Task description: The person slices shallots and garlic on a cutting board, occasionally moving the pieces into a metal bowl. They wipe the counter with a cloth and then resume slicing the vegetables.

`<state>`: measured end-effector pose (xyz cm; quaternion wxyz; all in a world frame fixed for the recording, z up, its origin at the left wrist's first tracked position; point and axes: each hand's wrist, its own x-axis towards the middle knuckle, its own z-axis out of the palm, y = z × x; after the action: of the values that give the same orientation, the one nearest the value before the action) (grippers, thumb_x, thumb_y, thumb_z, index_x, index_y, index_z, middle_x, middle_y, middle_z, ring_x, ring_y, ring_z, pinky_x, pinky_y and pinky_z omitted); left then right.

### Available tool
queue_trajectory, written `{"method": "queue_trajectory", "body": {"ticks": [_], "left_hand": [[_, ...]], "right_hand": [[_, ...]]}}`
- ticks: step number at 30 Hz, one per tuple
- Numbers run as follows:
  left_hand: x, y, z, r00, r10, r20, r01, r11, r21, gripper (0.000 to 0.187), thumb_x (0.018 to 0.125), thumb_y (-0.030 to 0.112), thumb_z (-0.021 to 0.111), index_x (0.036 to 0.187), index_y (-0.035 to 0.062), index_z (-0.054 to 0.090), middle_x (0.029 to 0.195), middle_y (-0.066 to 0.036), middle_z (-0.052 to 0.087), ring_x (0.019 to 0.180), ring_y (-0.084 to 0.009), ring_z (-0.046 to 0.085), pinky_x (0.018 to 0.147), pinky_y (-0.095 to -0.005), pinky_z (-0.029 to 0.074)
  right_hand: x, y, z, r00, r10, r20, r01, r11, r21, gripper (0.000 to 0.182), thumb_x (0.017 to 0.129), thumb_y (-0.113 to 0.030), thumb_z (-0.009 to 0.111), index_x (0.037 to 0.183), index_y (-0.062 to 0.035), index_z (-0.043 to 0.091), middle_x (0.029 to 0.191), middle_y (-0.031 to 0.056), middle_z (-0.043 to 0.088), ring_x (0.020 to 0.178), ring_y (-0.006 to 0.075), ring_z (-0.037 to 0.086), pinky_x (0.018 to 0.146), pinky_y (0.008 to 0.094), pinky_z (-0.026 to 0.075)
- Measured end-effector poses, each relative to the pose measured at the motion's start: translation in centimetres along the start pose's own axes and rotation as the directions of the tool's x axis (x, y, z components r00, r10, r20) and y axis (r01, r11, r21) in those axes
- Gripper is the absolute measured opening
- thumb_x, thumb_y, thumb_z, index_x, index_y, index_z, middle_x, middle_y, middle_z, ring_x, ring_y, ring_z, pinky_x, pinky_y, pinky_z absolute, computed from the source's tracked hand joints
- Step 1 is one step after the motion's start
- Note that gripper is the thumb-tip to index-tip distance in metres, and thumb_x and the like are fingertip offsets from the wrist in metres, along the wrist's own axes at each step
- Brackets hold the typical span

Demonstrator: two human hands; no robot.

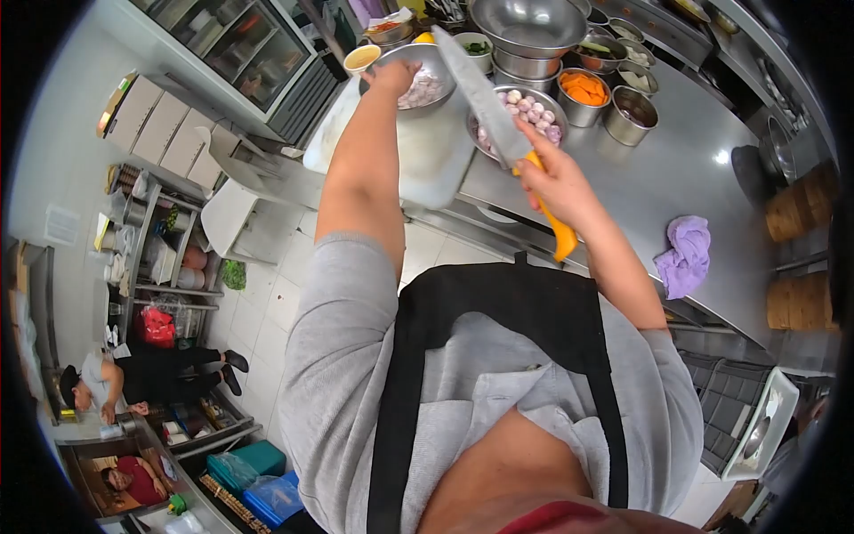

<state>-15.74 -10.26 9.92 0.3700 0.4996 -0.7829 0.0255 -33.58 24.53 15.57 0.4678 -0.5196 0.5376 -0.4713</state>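
My right hand (556, 178) is wrapped round the yellow handle of a large knife (480, 93), whose wide blade slants up and to the left over the counter. Under the blade is a metal bowl of peeled shallots (534, 111). My left hand (392, 78) is at the left rim of another metal bowl (433, 62) that has chopped pale pink pieces (421, 90) in it; its fingers are too small to make out clearly. Below that bowl lies a white cutting board (427, 160).
Beyond the bowls stand a large steel bowl (529, 22), a pot of orange slices (584, 88) and a dark-filled pot (631, 116). A purple cloth (684, 256) lies on the steel counter (649, 169). Another person (133, 378) stands at the far left.
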Motion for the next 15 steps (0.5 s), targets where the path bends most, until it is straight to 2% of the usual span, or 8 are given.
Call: {"method": "queue_trajectory", "body": {"ticks": [1, 5, 7, 9, 10, 11, 13, 15], "left_hand": [[-0.4, 0.9, -0.1, 0.972, 0.106, 0.208, -0.165, 0.941, 0.295, 0.022, 0.087, 0.020, 0.058, 0.106, 0.0106, 0.066, 0.106, -0.018, 0.061, 0.098, -0.0347, 0.057, 0.082, -0.0385, 0.047], [0.1, 5.5, 0.0, 0.999, -0.047, -0.022, 0.039, 0.963, -0.267, 0.023, 0.084, 0.020, 0.061, 0.105, 0.0128, 0.066, 0.110, -0.017, 0.060, 0.105, -0.0317, 0.056, 0.093, -0.0468, 0.039], [0.2, 6.0, 2.0, 0.999, -0.010, 0.037, 0.020, 0.958, -0.286, 0.030, 0.082, 0.013, 0.061, 0.112, 0.0145, 0.063, 0.119, -0.018, 0.057, 0.113, -0.0311, 0.053, 0.099, -0.0465, 0.037], [-0.6, 5.8, 4.3, 0.976, 0.156, 0.154, -0.201, 0.919, 0.339, 0.043, 0.078, 0.006, 0.059, 0.120, 0.0173, 0.059, 0.128, -0.020, 0.049, 0.112, -0.0337, 0.054, 0.095, -0.0418, 0.043], [-0.8, 5.5, 4.9, 0.971, -0.039, 0.237, -0.039, 0.948, 0.316, 0.054, 0.076, 0.003, 0.056, 0.127, 0.0189, 0.054, 0.137, -0.021, 0.040, 0.120, -0.0374, 0.047, 0.099, -0.0400, 0.042], [-0.5, 5.0, 5.2, 0.972, -0.046, 0.229, -0.031, 0.947, 0.320, 0.054, 0.076, 0.003, 0.056, 0.127, 0.0189, 0.054, 0.137, -0.021, 0.040, 0.120, -0.0374, 0.047, 0.099, -0.0400, 0.042], [0.1, 4.5, 4.1, 0.906, -0.301, 0.298, 0.312, 0.950, 0.013, 0.049, 0.076, 0.011, 0.064, 0.124, 0.0218, 0.057, 0.137, -0.017, 0.044, 0.128, -0.0391, 0.038, 0.104, -0.0415, 0.036], [0.4, 4.7, 2.7, 0.868, -0.308, 0.389, 0.326, 0.945, 0.022, 0.045, 0.077, 0.016, 0.066, 0.121, 0.0236, 0.059, 0.135, -0.014, 0.047, 0.129, -0.0370, 0.037, 0.106, -0.0454, 0.032]], "right_hand": [[-0.9, 0.0, -1.1, 0.998, -0.012, -0.058, 0.012, 1.000, -0.010, 0.058, 0.091, -0.008, 0.049, 0.144, -0.0249, 0.032, 0.073, 0.0008, 0.049, 0.049, 0.0061, 0.045, 0.044, 0.0209, 0.039], [-3.7, -0.2, -4.9, 0.984, -0.010, -0.180, 0.004, 1.000, -0.029, 0.058, 0.089, -0.010, 0.051, 0.144, -0.0186, 0.033, 0.069, -0.0011, 0.048, 0.048, 0.0062, 0.046, 0.044, 0.0215, 0.039], [-4.1, 0.2, -6.2, 0.972, -0.056, -0.227, 0.069, 0.997, 0.047, 0.057, 0.090, -0.009, 0.050, 0.144, -0.0173, 0.033, 0.068, -0.0010, 0.048, 0.048, 0.0056, 0.045, 0.044, 0.0214, 0.038], [-4.2, 0.7, -6.7, 0.971, -0.054, -0.231, 0.076, 0.993, 0.088, 0.057, 0.090, -0.008, 0.049, 0.144, -0.0167, 0.032, 0.068, -0.0008, 0.048, 0.048, 0.0057, 0.045, 0.044, 0.0217, 0.038], [-4.2, 0.8, -7.0, 0.974, -0.052, -0.222, 0.071, 0.994, 0.079, 0.057, 0.090, -0.007, 0.049, 0.144, -0.0164, 0.032, 0.068, -0.0007, 0.048, 0.048, 0.0058, 0.045, 0.044, 0.0217, 0.038], [-4.1, 0.9, -7.3, 0.975, -0.056, -0.215, 0.072, 0.995, 0.069, 0.057, 0.091, -0.007, 0.049, 0.144, -0.0162, 0.033, 0.068, -0.0006, 0.048, 0.048, 0.0058, 0.045, 0.044, 0.0216, 0.038], [-3.9, 1.1, -7.8, 0.979, -0.063, -0.195, 0.080, 0.994, 0.075, 0.057, 0.091, -0.007, 0.049, 0.144, -0.0164, 0.033, 0.068, -0.0006, 0.049, 0.048, 0.0058, 0.045, 0.044, 0.0215, 0.038], [-4.1, 1.4, -8.2, 0.984, -0.052, -0.172, 0.068, 0.993, 0.091, 0.056, 0.091, -0.007, 0.049, 0.144, -0.0166, 0.033, 0.068, -0.0006, 0.049, 0.048, 0.0058, 0.045, 0.045, 0.0215, 0.038]]}}
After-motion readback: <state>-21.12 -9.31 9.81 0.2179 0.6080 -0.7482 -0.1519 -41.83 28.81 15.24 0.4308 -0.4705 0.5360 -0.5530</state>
